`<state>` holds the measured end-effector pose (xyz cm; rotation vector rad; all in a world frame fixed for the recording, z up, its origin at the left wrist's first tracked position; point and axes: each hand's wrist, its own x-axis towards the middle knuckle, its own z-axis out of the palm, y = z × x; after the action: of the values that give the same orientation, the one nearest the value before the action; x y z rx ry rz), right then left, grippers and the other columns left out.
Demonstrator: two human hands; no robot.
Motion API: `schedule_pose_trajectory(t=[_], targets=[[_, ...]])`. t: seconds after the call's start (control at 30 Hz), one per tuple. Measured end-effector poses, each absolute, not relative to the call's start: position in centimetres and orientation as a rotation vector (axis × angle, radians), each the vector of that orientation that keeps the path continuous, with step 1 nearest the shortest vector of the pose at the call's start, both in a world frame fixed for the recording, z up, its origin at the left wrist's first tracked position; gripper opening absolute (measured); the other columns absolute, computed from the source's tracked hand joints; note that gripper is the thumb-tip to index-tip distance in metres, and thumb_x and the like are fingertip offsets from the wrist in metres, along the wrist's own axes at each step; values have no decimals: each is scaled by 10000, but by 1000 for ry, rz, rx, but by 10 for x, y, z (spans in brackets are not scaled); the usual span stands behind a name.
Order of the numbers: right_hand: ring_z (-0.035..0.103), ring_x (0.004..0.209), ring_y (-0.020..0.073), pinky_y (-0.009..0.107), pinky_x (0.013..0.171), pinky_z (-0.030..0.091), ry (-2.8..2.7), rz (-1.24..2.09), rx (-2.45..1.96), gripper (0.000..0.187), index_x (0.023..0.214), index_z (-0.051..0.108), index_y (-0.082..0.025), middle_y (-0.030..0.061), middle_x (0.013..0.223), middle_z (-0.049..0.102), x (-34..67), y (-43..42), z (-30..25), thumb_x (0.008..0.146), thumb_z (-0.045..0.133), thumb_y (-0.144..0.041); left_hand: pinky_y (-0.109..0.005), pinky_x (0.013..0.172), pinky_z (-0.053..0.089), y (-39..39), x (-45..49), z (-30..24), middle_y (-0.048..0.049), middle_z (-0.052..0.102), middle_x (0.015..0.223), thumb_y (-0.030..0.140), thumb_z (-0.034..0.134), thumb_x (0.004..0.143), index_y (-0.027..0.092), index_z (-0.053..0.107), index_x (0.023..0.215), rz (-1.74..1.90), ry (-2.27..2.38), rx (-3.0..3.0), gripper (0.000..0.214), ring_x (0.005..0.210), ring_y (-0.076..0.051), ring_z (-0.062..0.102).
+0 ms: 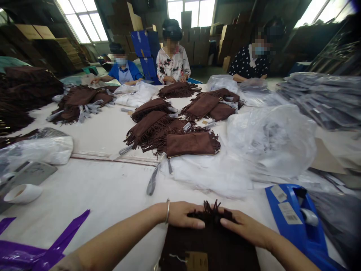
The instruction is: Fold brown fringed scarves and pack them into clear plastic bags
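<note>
A dark brown fringed bag (222,244) lies in front of me at the bottom of the view, its near end cut off by the frame. A tan tag (196,261) and a short white string show on its face. My left hand (187,215), with a bangle at the wrist, is closed on the bunched fringe at the far end. Beside it, my right hand (239,222) holds the same fringe from the other side. Both thumbs lie on the near side and point toward each other. The fingertips are partly hidden by the strands.
Several brown fringed pouches (190,144) are piled ahead, beside clear plastic bags (270,139). A blue tape dispenser (296,222) stands right; a white tape roll (23,193) and purple straps (67,231) lie left. Three people sit across the table (98,180).
</note>
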<state>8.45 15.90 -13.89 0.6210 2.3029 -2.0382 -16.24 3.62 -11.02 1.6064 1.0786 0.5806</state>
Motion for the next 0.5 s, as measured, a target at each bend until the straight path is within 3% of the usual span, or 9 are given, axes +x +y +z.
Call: schedule_pose_trajectory(t=[0.1,0.17,0.27,0.37,0.5], targets=[[231,1366,290,536,1122,71,2642,-1891,554,541,1311,461,-295,25,1445,357,102,115,-156,794,615,-350,-509,1126,122,1,-141,-110,-103,357,1442,544,590,792,193,438,1335,533,1180,2000,664,1349,-318,270],[212,1374,277,554,1120,65,2754,-1845,529,493,1300,475,-315,19,1449,346,112,89,-168,818,581,-322,-513,1134,65,-19,-131,-116,-100,353,1444,504,569,823,209,435,1336,493,1234,2092,607,1367,-296,233],[312,1336,265,563,1117,124,2793,-1884,550,313,1166,604,-318,26,1366,475,125,65,-175,880,477,-311,-483,1140,117,-38,-121,-123,-79,425,1404,454,536,858,231,499,1282,502,1255,2133,480,1350,-268,288],[403,1282,269,553,1102,212,2795,-2044,688,308,1006,681,-281,50,1255,584,129,58,-166,915,392,-335,-465,1132,172,-48,-117,-127,-80,475,1366,459,517,869,230,545,1230,512,1270,2156,429,1331,-255,330],[344,1321,244,490,1120,220,2937,-2063,919,333,1131,627,-271,47,1347,502,112,64,-147,917,392,-369,-472,1130,168,-51,-113,-129,-83,484,1358,465,501,878,228,551,1220,463,1245,2227,420,1327,-257,338]])
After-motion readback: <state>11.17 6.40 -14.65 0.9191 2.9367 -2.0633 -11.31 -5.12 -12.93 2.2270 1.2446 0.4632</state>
